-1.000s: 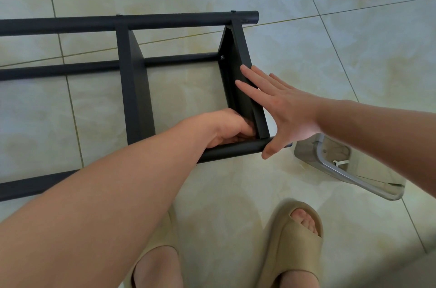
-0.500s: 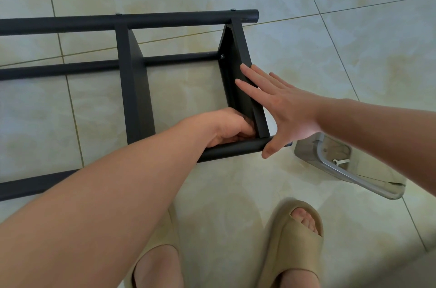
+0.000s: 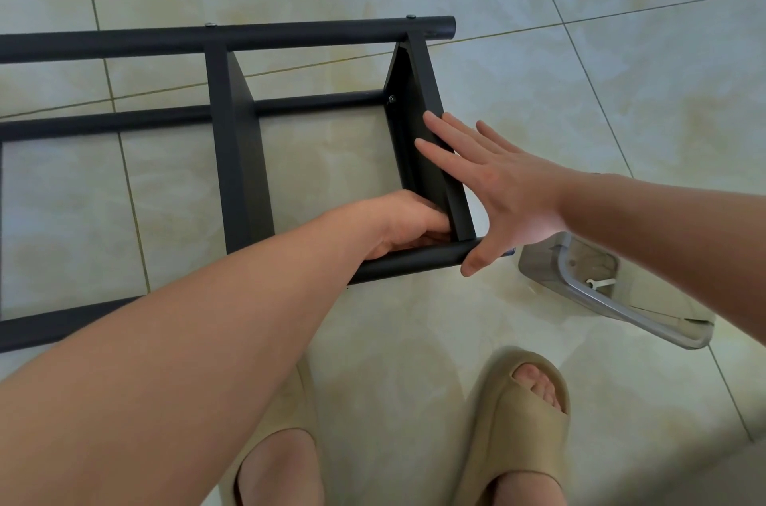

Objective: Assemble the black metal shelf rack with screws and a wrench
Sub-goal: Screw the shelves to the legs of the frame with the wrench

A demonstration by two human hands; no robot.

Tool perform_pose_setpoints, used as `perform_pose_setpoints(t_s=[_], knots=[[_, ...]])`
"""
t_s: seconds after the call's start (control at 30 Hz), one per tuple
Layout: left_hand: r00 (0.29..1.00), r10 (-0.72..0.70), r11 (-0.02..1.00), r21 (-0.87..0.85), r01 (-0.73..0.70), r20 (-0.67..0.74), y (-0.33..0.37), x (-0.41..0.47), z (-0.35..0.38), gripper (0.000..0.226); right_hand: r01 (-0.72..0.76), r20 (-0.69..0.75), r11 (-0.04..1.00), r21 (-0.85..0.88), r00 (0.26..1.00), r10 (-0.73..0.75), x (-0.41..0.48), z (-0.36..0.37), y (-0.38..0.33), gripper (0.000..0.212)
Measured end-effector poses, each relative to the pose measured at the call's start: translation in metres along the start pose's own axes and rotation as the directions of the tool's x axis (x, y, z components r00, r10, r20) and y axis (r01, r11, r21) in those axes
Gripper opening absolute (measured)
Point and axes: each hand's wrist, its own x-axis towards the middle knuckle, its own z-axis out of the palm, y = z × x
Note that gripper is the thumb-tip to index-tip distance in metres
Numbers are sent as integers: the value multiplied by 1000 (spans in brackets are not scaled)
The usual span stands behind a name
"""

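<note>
Nothing has visibly shifted since a second ago: both hands sit at the same corner of the rack as before.

The black metal shelf rack (image 3: 236, 132) lies on its side on the pale tiled floor (image 3: 621, 49), its tubes running left to right and two shelf panels standing on edge between them. The left hand (image 3: 408, 221) is tucked into the inside corner where the end panel (image 3: 418, 91) meets the near tube (image 3: 414, 261). Its fingers are curled, but the tube and the panel hide their tips, so I cannot tell whether its grip has hold of anything.

The right hand (image 3: 510, 190) has no grip on anything. Its straight fingers (image 3: 439, 124) lie spread flat against the outer face of the end panel, and its thumb (image 3: 474, 263) rests on the end of the near tube.

Two screw heads (image 3: 410, 16) show on top of the far tube (image 3: 290, 35), and another screw (image 3: 391, 99) shows on the inner face of the end panel.

Just right of the rack a clear plastic container (image 3: 601, 298) with a grey band rests on the floor, a small white part (image 3: 599, 282) inside it. Two tan slide sandals (image 3: 522, 422) stand at the bottom of the view.
</note>
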Motion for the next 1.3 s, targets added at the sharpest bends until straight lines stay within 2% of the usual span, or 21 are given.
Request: perform_pose_setpoints(t_s=[0.73, 1.0, 1.2, 1.3], knots=[[999, -49, 998, 37, 50, -19, 1, 0, 2, 12, 6, -19, 1000, -21, 1000, -6, 0, 2, 2, 148], [999, -47, 997, -64, 48, 15, 0, -2, -3, 22, 6, -20, 1000, -24, 1000, -7, 1, 2, 2, 148], [997, -82, 997, -12, 82, 3, 0, 1, -1, 9, 6, -17, 1000, -20, 1000, -6, 0, 2, 2, 148], [998, -63, 998, -18, 63, 11, -1, 1, -2, 13, 7, -14, 1000, -18, 1000, -8, 0, 2, 1, 148]])
